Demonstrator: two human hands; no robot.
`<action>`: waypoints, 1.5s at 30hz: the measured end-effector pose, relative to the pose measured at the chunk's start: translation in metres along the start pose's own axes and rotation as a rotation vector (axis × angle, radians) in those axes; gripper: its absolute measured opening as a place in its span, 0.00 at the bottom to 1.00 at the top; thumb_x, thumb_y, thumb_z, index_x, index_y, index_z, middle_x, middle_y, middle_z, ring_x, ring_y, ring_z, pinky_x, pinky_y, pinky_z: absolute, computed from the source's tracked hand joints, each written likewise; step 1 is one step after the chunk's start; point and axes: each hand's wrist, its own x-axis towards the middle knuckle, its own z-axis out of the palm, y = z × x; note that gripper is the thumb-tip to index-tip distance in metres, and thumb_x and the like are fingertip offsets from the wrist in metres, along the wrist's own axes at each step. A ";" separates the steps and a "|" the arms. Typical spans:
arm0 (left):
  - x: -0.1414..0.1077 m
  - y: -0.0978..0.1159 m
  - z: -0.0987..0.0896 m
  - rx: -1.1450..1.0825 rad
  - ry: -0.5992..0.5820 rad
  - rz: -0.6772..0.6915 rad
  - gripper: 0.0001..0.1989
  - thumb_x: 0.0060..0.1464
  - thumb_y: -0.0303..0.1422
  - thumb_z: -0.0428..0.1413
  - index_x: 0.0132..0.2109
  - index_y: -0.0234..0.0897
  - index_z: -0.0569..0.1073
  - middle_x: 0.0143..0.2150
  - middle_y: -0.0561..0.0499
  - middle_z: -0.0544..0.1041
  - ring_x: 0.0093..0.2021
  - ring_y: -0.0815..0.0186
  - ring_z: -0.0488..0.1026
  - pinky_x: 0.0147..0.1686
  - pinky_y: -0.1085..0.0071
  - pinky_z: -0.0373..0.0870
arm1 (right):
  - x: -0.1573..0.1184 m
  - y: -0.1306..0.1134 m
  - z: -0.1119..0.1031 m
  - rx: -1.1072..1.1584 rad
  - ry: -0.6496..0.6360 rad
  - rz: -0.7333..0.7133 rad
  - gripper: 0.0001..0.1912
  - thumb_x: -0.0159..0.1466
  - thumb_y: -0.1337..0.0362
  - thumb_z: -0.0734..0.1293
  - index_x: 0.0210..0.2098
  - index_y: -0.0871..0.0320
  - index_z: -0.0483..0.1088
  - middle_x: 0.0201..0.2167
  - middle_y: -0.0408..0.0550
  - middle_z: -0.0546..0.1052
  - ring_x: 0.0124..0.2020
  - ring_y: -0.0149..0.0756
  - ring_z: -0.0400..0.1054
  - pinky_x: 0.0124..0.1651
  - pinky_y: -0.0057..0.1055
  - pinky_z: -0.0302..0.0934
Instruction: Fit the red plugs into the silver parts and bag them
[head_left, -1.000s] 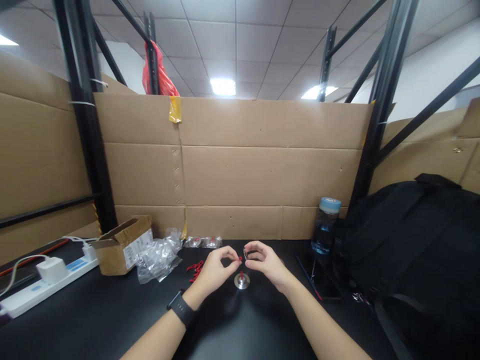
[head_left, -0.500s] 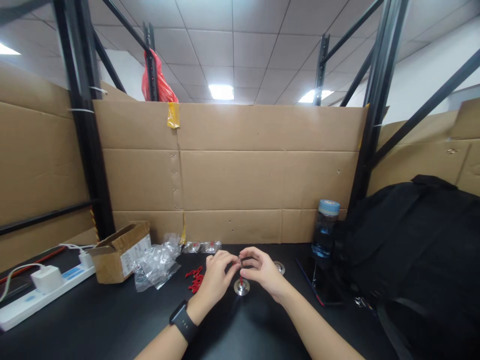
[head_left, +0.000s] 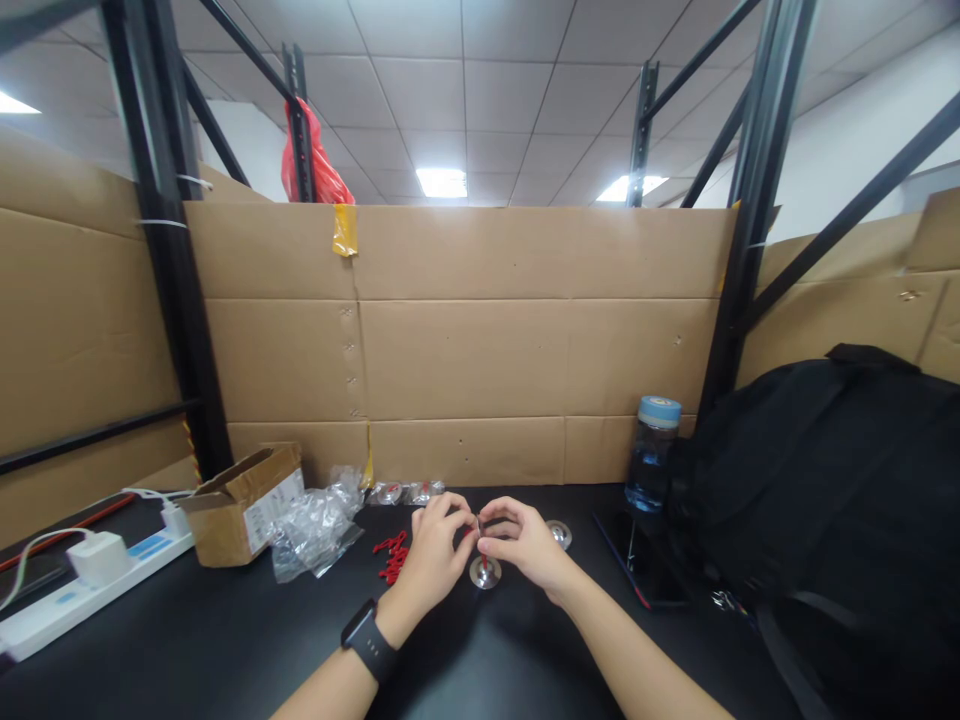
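Observation:
A small round metal base [head_left: 486, 573] with a red stem rising from its middle stands on the black table, just below my fingertips. My right hand [head_left: 521, 542] is closed, thumb and fingers pinching a thin upright piece above the base. From the other side my left hand [head_left: 441, 540] meets it with thumb and fingertips pinched; a bit of red shows there, but its shape is hidden. On my left wrist is a black watch [head_left: 369, 640]. Small red plastic pieces [head_left: 391, 560] lie loose beside the left hand. A second round metal base [head_left: 559, 535] sits behind my right hand.
Crumpled clear plastic bags [head_left: 319, 525], an open cardboard box [head_left: 244, 510] and a white power strip [head_left: 97, 590] lie on the left. Wrapped metal discs [head_left: 405, 493] are at the back. A phone [head_left: 641, 560], water bottle [head_left: 652, 455] and black backpack [head_left: 832, 500] stand right.
Both hands stay over the metal base, with the left fingertips shifting slightly. The view has moved a little; nothing has been put down.

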 end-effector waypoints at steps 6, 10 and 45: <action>-0.001 -0.001 0.002 -0.029 -0.007 0.015 0.04 0.58 0.30 0.57 0.36 0.42 0.77 0.45 0.48 0.75 0.49 0.56 0.71 0.48 0.58 0.61 | 0.000 0.006 -0.001 0.028 -0.023 0.058 0.24 0.48 0.53 0.81 0.36 0.58 0.73 0.36 0.49 0.82 0.38 0.42 0.78 0.42 0.37 0.71; -0.001 -0.002 0.001 -0.057 -0.013 0.050 0.03 0.58 0.30 0.58 0.37 0.42 0.77 0.45 0.47 0.75 0.48 0.56 0.71 0.48 0.58 0.63 | 0.000 0.008 0.001 0.029 -0.019 0.072 0.25 0.47 0.50 0.81 0.34 0.58 0.73 0.31 0.47 0.82 0.33 0.41 0.78 0.39 0.36 0.70; -0.001 -0.005 -0.004 0.001 -0.120 0.073 0.04 0.60 0.30 0.58 0.37 0.44 0.77 0.45 0.51 0.75 0.51 0.58 0.69 0.49 0.60 0.60 | 0.002 0.016 -0.003 -0.593 -0.015 -0.200 0.05 0.59 0.70 0.67 0.28 0.58 0.75 0.37 0.44 0.73 0.25 0.26 0.70 0.31 0.25 0.64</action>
